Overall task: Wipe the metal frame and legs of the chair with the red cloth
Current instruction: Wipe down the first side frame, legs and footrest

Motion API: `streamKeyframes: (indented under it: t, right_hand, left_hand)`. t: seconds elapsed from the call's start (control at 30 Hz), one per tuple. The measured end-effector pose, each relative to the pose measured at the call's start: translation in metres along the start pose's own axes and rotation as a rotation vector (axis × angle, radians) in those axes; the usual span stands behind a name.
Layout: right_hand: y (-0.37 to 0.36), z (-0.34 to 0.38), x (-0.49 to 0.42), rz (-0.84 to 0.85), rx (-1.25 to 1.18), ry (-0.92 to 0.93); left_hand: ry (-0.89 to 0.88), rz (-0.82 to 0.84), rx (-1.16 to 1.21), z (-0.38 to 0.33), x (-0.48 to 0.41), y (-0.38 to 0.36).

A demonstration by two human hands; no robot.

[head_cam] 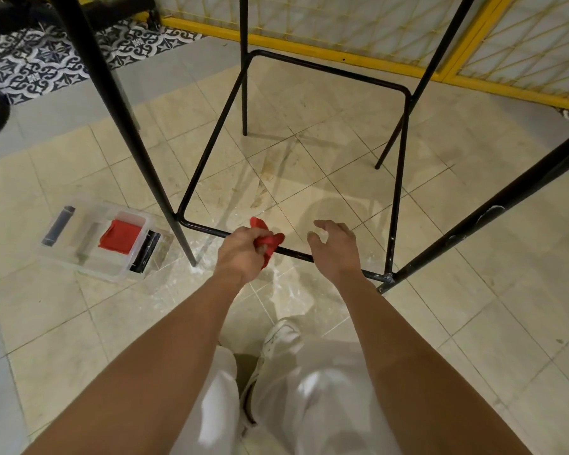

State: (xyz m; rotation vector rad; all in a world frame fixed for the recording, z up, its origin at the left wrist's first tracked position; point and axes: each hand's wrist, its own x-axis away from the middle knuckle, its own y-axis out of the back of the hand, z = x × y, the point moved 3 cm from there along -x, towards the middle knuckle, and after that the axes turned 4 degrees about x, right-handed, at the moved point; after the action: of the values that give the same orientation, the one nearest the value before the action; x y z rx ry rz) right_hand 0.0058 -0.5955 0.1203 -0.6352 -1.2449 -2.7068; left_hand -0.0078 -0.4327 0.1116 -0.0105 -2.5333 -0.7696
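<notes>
The person is crouched low on the tiled floor [309, 198], both bare arms stretched out toward the black metal footrest ring [312, 73] of a tall chair. The left hand [240, 251] is clenched around a bunched red cloth [270, 242], pressing it against the near bar of that ring; bits of the cloth poke out above and to the right of the knuckles. The right hand [337, 246] is just beside it along the same bar, fingers loosely curled and spread, gripping nothing, though I cannot tell whether the palm rests on the bar or hangs just above it. Thin black legs [243, 93] run from the ring's corners down to the floor, and the near right corner joint looks scuffed with pale marks. To the left, near a thicker black leg [138, 139], a clear plastic container [112, 270] sits on the floor holding a second folded red cloth [120, 237], with a dark cylindrical object [59, 226] at its left end and a black item at its right end. A yellow-framed mesh panel [375, 34] stands behind the chair, and white trousers [309, 399] and a white shoe [281, 336] show below the arms.
</notes>
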Motion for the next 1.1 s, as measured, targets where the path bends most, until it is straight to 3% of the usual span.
streamKeyframes:
  t: [0.03,0.13,0.23,0.67,0.83,0.93,1.1]
  right_hand:
    - [0.001,-0.002,0.000,-0.002,-0.004,-0.006]
    - [0.005,-0.007,0.001,-0.008,-0.001,-0.014]
    - [0.008,-0.013,0.001,-0.010,0.018,-0.021]
    - [0.007,-0.014,0.001,-0.006,0.018,-0.017]
    - [0.009,-0.016,0.002,0.006,0.009,-0.007]
    - [0.010,-0.019,0.000,-0.003,-0.004,-0.018]
    - [0.006,-0.014,-0.001,0.000,-0.006,-0.005]
  left_hand:
    - [0.063,-0.045,0.066,0.002,0.000,0.002]
    - [0.102,-0.198,-0.084,0.000,0.003,0.001]
    - [0.082,-0.240,-0.060,-0.007,0.008,-0.006]
    - [-0.212,0.048,-0.351,-0.034,0.016,-0.055]
    - [-0.056,0.101,-0.248,-0.023,0.002,-0.024]
    - [0.067,0.000,-0.131,-0.008,-0.002,0.000]
    - [0.113,-0.182,-0.156,0.015,-0.013,0.034]
